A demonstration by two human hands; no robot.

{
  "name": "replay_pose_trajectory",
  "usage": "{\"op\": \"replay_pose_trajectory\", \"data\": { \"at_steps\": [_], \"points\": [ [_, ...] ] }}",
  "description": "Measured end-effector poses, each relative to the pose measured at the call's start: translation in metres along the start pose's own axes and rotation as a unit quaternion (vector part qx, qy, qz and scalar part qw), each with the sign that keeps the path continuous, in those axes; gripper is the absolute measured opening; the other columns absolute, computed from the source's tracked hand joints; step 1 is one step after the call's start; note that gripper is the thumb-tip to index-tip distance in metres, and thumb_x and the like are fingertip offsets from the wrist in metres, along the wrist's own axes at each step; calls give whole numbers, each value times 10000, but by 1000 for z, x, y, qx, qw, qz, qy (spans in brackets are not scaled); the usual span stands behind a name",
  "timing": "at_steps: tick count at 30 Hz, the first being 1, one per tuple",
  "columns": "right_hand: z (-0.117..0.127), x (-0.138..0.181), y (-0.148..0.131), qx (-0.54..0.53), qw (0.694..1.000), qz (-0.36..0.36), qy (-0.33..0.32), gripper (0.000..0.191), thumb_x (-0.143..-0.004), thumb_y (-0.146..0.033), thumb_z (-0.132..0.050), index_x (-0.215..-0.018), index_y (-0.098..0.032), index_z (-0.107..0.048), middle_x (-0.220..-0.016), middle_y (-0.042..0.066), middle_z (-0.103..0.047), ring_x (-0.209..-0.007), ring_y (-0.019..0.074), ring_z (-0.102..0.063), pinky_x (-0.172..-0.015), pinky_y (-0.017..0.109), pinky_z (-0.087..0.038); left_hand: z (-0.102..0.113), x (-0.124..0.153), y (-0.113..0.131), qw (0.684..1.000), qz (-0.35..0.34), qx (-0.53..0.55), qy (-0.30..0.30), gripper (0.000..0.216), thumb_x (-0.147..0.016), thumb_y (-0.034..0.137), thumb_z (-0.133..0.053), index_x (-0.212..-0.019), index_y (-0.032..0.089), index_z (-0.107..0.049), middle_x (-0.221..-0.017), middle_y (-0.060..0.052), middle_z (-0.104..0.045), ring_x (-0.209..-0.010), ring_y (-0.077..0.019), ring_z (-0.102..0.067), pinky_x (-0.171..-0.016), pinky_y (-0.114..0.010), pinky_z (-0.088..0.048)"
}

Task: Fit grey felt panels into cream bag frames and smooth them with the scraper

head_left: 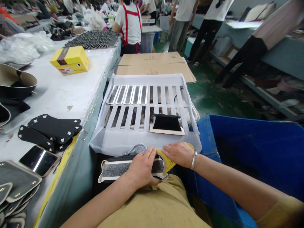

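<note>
A long narrow bag piece [114, 170], grey on top with cream edging and a dark body, lies across my lap. My left hand [142, 167] grips it near its right end, thumb on the near side and fingers over the top. In my right hand [180, 154] is a flat yellow scraper [168, 162], its edge against the right end of the bag piece. Just beyond is a white slotted tray [142, 142]. Grey strips with white borders [128, 94] sit in its far left slots. A black piece with a cream edge [167, 124] rests at its near right.
Flat cardboard [154, 63] lies past the tray. A blue bin [256, 142] stands at my right. The table [80, 85] on the left bears a yellow box [69, 60], a phone [38, 160] and stacked black pieces [51, 129]. Several people stand farther off.
</note>
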State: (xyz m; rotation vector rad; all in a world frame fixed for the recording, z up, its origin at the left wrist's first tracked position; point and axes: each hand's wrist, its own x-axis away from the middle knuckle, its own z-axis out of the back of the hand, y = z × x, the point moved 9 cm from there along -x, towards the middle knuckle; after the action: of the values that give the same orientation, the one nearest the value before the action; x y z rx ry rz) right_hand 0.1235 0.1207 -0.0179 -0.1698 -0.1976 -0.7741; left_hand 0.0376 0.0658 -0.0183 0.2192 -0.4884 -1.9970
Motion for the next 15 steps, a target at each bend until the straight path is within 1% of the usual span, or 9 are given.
{"op": "replay_pose_trajectory", "data": {
  "at_steps": [6,12,15],
  "points": [
    [0,2,-2,2,1000,16,13,406,-949,-400,-237,-864,-206,-583,-744,25,-661,-665,129,-606,-578,234,-327,1,4,4,1000,-12,-5,26,897,-537,442,-673,-1285,35,-390,-1313,-207,-455,-1204,-292,-427,-1018,-400,-339],
    [-2,5,0,-4,1000,5,5,413,-945,-415,-237,-868,-214,-590,-763,20,-670,-693,136,-616,-575,236,-327,0,4,8,999,-15,-25,26,862,-551,416,-663,-1274,21,-410,-1298,-202,-470,-1174,-288,-451,-1012,-393,-341],
    [-2,8,1,-14,1000,-4,4,414,-945,-408,-241,-889,-214,-602,-767,26,-675,-690,139,-618,-565,237,-328,0,4,10,999,-16,-31,26,860,-547,423,-677,-1270,37,-419,-1293,-197,-476,-1160,-295,-460,-1004,-403,-348]
  ]
}}
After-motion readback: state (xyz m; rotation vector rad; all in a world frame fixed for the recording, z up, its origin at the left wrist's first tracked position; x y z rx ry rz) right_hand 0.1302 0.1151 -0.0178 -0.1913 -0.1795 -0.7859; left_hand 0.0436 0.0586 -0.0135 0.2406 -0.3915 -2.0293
